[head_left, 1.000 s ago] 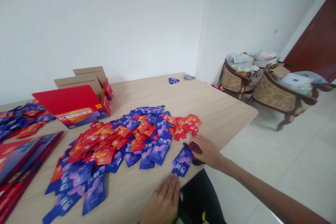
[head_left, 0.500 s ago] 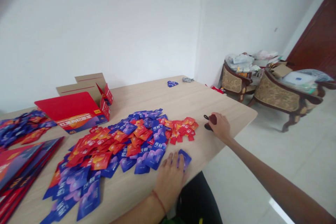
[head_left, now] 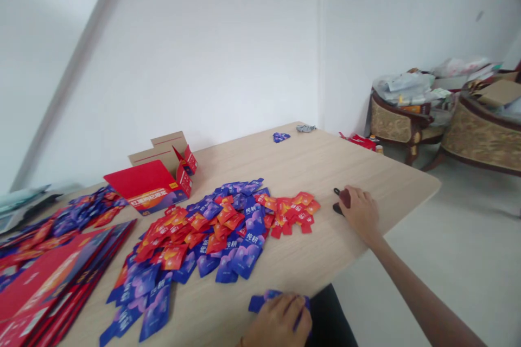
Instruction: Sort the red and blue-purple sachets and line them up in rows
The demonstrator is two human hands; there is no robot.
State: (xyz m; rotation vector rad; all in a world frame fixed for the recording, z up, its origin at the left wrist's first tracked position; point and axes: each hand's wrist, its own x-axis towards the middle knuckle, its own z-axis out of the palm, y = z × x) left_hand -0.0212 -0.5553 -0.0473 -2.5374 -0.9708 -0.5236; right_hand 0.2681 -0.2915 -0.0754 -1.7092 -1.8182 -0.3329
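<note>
At the table's front edge my left hand point(head_left: 283, 321) has its fingers curled over blue sachets point(head_left: 264, 299), which show at its left and between its fingers. Farther right, my right hand point(head_left: 360, 214) rests on the tabletop, closed around a small dark reddish-brown item point(head_left: 345, 198). A black loop point(head_left: 336, 191) and a flat black piece stick out beside it; I cannot make out its kind. Left of that hand lies a cluster of small red sachets point(head_left: 296, 211). It adjoins a big mixed heap of red-orange sachets point(head_left: 175, 233) and longer blue sachets point(head_left: 248, 252).
Behind the heap stands an open red carton point(head_left: 144, 190). Flat red-and-blue cartons point(head_left: 81, 271) are stacked at the left, by another sachet pile point(head_left: 81, 217). Small blue sachets point(head_left: 280, 137) and a grey crumpled item point(head_left: 306, 128) lie far back. Loaded armchairs point(head_left: 393, 119) stand beyond the table.
My left hand has moved nearer the table's front edge, with blue sachets under its fingers. My right hand stays closed at about the same place on the table. The view has turned left.
</note>
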